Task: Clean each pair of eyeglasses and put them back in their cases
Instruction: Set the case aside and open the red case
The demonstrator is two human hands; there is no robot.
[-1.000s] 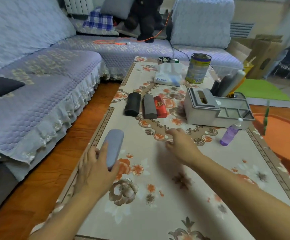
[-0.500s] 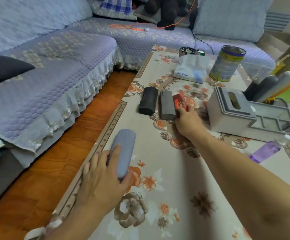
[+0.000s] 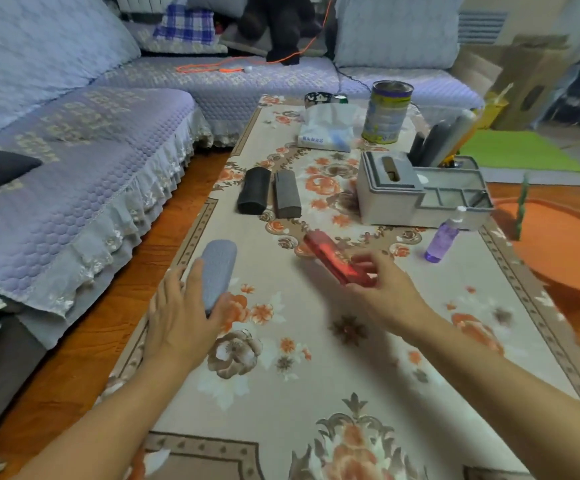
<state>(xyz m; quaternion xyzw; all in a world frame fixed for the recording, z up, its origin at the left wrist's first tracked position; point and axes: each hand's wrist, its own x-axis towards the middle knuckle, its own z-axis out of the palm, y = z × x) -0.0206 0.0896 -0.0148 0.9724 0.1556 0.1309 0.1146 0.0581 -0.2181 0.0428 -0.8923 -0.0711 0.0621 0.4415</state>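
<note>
My right hand (image 3: 383,289) grips the near end of a red glasses case (image 3: 331,259), which is motion-blurred just above the middle of the floral-clothed table (image 3: 316,393). My left hand (image 3: 181,318) holds a blue-grey glasses case (image 3: 217,277) near the table's left edge, thumb on its right side. Farther back a black case (image 3: 254,195) and a dark grey case (image 3: 286,193) lie side by side. All the cases look closed. No eyeglasses are visible.
A purple spray bottle (image 3: 442,240) lies right of centre. A grey tissue-box organiser (image 3: 390,188) stands behind it, with a tissue pack (image 3: 326,131) and a tin can (image 3: 387,112) farther back. A sofa (image 3: 73,150) runs along the left and far side.
My right hand reached the row of cases, took the red case, and has pulled it toward me and to the right. My left hand kept its hold on the blue-grey case.
</note>
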